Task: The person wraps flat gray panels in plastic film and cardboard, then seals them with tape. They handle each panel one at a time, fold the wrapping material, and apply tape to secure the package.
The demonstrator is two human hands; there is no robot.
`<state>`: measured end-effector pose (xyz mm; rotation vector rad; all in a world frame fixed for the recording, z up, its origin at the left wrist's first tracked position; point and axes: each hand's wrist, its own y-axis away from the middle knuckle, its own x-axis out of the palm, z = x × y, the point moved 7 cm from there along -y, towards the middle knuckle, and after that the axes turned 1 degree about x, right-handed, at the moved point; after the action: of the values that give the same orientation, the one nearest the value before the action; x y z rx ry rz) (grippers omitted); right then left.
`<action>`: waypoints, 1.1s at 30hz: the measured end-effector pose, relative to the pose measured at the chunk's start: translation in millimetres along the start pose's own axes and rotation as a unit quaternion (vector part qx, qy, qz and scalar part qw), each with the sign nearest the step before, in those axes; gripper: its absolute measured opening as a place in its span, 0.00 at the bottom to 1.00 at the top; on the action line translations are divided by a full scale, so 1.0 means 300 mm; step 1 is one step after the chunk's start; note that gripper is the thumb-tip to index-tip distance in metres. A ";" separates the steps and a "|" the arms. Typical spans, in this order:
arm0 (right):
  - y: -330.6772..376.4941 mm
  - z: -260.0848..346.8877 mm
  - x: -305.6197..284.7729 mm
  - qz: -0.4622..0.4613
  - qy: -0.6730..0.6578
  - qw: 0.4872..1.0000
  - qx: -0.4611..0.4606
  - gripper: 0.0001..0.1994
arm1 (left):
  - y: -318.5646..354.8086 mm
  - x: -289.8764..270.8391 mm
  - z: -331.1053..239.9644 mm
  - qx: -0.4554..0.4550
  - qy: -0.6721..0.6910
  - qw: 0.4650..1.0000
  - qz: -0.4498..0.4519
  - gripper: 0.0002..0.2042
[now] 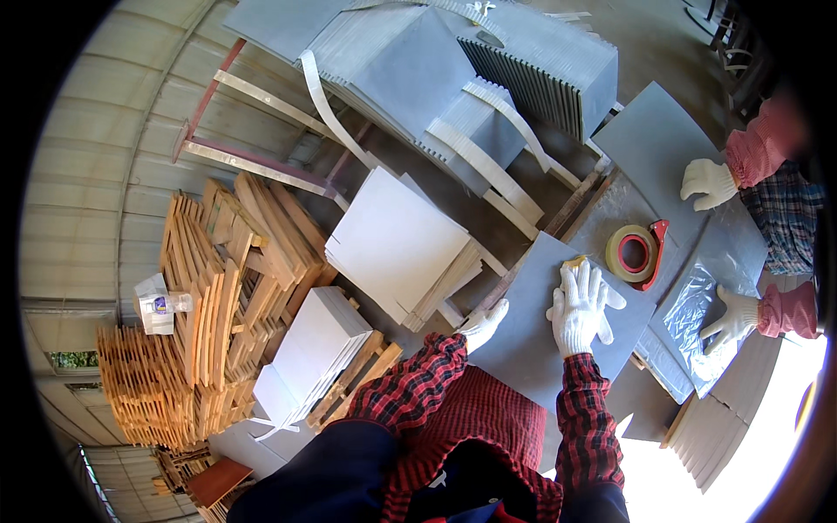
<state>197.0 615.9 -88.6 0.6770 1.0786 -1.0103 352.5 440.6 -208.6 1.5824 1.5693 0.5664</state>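
A flat grey panel (532, 340) lies on the worktable in front of me. My right hand (581, 305), in a white knit glove, rests on it palm down with the fingers stretched out. A small yellowish patch (573, 261) shows at its fingertips; whether it is tape or part of the glove I cannot make out. At the panel's left edge is my left hand (484, 327), also gloved, fingers extended along the edge. Right of the panel sits a red tape dispenser (656, 253) with a roll of yellowish tape (631, 252).
Opposite on the right, a co-worker's gloved hands (709, 183) are near a plastic-wrapped panel (711, 301). Stacks of grey panels (401, 70) stand on a rack ahead. White sheets (397, 240) are piled to the left, beyond them wooden slats (196, 296).
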 end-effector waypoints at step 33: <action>0.217 -0.352 -0.132 -0.171 0.027 0.981 0.089 0.24 | 0.104 -0.021 -0.122 -0.064 0.078 0.995 0.016 0.55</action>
<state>210.2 745.4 -89.9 0.6781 1.1856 -1.4052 341.4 446.5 -161.8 1.4989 1.5913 0.8079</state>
